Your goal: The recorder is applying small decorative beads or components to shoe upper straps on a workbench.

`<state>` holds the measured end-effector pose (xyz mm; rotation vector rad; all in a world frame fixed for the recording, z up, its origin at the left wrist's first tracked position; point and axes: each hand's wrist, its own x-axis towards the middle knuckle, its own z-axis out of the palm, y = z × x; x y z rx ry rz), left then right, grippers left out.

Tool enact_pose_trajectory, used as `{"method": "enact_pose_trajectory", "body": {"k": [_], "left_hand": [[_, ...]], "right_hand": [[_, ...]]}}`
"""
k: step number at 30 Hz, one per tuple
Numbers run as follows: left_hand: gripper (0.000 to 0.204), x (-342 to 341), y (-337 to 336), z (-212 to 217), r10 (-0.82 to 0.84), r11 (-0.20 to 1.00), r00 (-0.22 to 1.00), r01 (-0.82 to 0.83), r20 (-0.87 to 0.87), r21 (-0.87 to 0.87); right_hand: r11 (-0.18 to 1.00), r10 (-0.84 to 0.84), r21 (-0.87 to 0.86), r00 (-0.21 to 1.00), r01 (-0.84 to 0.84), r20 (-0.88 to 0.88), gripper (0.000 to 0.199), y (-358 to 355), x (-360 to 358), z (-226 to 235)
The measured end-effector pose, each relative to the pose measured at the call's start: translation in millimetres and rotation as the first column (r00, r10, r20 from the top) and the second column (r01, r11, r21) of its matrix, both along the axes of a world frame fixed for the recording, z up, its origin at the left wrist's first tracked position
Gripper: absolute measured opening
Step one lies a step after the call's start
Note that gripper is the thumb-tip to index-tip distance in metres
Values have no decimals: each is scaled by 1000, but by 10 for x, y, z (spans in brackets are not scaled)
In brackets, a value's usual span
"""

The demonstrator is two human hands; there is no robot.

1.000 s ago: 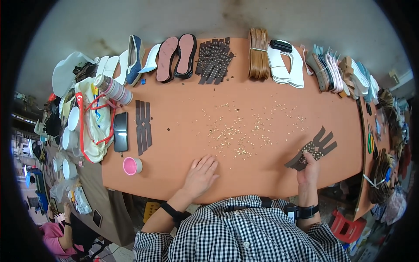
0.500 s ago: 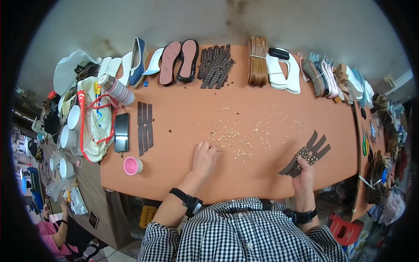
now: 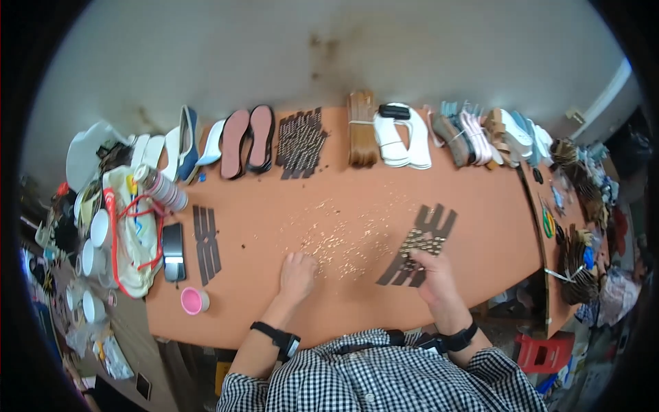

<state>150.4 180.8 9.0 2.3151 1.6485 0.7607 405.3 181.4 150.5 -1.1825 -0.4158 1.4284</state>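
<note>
- A person in a black-and-white checked shirt (image 3: 371, 371) works at a tan-topped table (image 3: 473, 302), where loose gold studs (image 3: 343, 242) lie scattered across the middle.
- The right hand (image 3: 434, 277) grips a dark studded strap piece (image 3: 431, 245), thumb on top and the other fingers mostly hidden beneath; the piece is raised at the right side of the studs, its slit strips fanning out at both ends and gold dots covering its centre.
- The left hand (image 3: 298, 276) sits at the near left edge of the studs, fingers curled inward; whether it pinches a stud cannot be told.
- Left of the studs lies a plain strap piece (image 3: 206, 245), dark and slit at both ends, with a phone (image 3: 174, 254) farther out on that side.
- A white cup (image 3: 195, 301), pink inside, stands to the left of the studs and closer to the wearer.
- Beyond the studs, toward the wall, rests a pile of studded straps (image 3: 301, 145), with two pink-topped soles (image 3: 235, 144) on its left.
- Also beyond the studs, farther right, are a tied brown bundle (image 3: 361, 134) and white sole-shaped sheets (image 3: 391, 145), a black object (image 3: 394, 111) on top.
- Well to the right of the studs lie green-handled scissors (image 3: 548, 223).
</note>
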Motion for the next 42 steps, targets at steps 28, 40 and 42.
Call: {"method": "enact_pose_trajectory", "body": {"k": [28, 40, 42], "left_hand": [[9, 447, -427, 1627, -115, 976, 416, 214, 902, 26], [6, 327, -509, 1635, 35, 943, 73, 329, 997, -58], [7, 330, -493, 1653, 32, 944, 84, 325, 996, -58]], "right_hand": [[896, 409, 225, 909, -383, -81, 15, -224, -706, 581], [885, 390, 306, 918, -352, -70, 13, -307, -879, 626], [887, 371, 323, 926, -331, -69, 13, -328, -878, 632]]}}
